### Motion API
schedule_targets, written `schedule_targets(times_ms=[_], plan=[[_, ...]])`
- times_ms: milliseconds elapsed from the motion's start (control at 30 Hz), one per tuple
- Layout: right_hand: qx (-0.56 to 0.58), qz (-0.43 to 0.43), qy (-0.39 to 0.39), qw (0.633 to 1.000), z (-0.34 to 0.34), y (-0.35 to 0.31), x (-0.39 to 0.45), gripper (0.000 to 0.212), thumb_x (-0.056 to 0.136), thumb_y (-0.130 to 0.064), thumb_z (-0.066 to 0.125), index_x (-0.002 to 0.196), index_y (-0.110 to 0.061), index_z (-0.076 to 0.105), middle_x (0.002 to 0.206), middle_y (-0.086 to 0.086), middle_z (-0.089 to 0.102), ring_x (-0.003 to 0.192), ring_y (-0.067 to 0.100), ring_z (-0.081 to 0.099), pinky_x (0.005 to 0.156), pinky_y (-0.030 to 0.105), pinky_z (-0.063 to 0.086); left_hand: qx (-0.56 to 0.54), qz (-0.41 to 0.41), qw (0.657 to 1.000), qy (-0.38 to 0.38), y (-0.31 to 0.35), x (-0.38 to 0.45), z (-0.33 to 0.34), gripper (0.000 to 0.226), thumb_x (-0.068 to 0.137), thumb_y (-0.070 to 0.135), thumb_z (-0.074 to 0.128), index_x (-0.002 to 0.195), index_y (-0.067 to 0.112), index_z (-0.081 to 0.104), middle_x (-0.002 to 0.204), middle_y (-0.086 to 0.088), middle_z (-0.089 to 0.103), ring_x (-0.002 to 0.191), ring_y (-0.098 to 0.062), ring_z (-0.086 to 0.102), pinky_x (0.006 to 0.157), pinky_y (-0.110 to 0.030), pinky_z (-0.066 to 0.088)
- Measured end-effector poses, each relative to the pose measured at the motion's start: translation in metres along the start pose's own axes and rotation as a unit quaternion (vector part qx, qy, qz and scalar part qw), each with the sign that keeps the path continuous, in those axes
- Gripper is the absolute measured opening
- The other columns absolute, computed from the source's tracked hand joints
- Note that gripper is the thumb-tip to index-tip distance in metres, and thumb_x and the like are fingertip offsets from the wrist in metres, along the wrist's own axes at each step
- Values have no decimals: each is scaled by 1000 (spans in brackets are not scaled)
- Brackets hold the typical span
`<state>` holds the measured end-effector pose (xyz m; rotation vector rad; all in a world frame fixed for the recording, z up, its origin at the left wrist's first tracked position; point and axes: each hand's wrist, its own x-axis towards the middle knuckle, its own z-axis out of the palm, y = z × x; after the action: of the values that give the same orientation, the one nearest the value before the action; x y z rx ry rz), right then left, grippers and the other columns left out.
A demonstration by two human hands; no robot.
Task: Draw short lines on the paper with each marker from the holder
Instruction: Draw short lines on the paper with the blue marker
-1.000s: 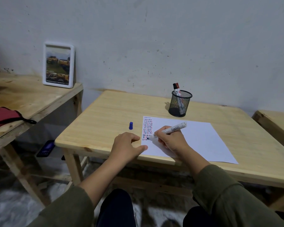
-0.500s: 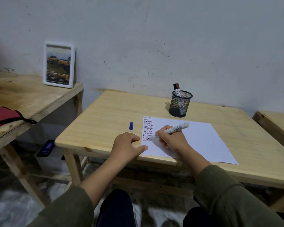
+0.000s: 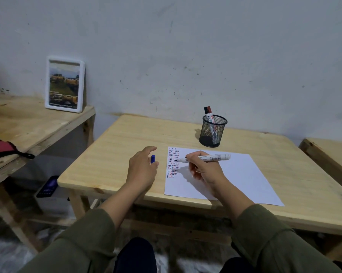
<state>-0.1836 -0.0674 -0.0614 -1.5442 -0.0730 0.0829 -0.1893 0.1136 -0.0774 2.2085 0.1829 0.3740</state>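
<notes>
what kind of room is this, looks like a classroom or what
Probably a plain study or work corner, not clearly a classroom: bare wooden tables against a scuffed wall, a mesh pen holder with markers, and a framed picture on the side table.

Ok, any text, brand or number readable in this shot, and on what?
None can be read.
Marker in right hand: barcode and print on the barrel, too small.
Markers in the mesh holder: label print, blurred.
Framed picture: caption strip at the bottom, blurred.
</notes>
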Motion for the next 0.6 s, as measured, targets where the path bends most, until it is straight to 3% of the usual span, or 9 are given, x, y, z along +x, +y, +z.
schedule_targets(times_ms=[133,200,267,300,367,433,533,600], plan=[[15,-9,-7,1000,1,-3,4,14,84,-11,62,70,-14,61,55,4,54,46,14,43,43,24,31,28,-15,999,-6,-4,14,6,29,89,12,56,117,19,62,117,-5,63,109,-17,56,80,-16,34],[21,-15,-5,1000,2,-6,5,14,84,-10,61,71,-14,61,54,4,54,46,14,43,43,24,31,10,-22,1000,5,-3,18,6,24,90,11,55,110,17,65,109,-3,66,103,-16,55,71,-12,36],[24,-22,-3,999,3,-9,6,11,85,-9,60,75,-13,63,54,4,54,46,14,44,43,23,31,-62,-42,997,28,2,19,5,20,88,14,56,105,18,67,94,1,67,93,-15,58,62,-10,37],[25,-26,-2,999,3,-11,7,11,85,-8,60,77,-13,64,55,4,55,47,13,45,43,23,32,-132,-66,988,34,5,19,5,18,87,15,58,103,17,67,87,3,67,87,-16,61,65,-11,42],[27,-37,4,999,3,-16,8,12,86,-8,59,79,-14,65,56,3,56,48,13,47,43,23,33,-311,-136,941,7,13,20,3,16,88,17,59,102,17,68,81,4,67,76,-17,61,74,-22,49],[32,-52,5,998,5,-21,9,12,86,-8,59,78,-15,65,57,3,56,48,13,47,43,22,33,-442,-183,877,-41,20,18,3,12,90,16,58,97,19,67,80,0,64,70,-13,55,68,-23,47],[33,-73,-7,997,9,-29,8,13,86,-7,60,77,-15,65,57,4,56,48,13,47,44,22,33,-558,-212,799,-68,30,16,4,10,91,11,54,91,14,64,80,-3,61,70,-7,55,54,-13,47],[31,-82,-10,996,11,-33,7,13,85,-6,60,77,-14,65,57,4,56,49,14,47,44,23,33,-583,-224,777,-78,34,14,5,9,91,10,54,90,11,64,79,-4,61,70,-7,55,50,-11,48]])
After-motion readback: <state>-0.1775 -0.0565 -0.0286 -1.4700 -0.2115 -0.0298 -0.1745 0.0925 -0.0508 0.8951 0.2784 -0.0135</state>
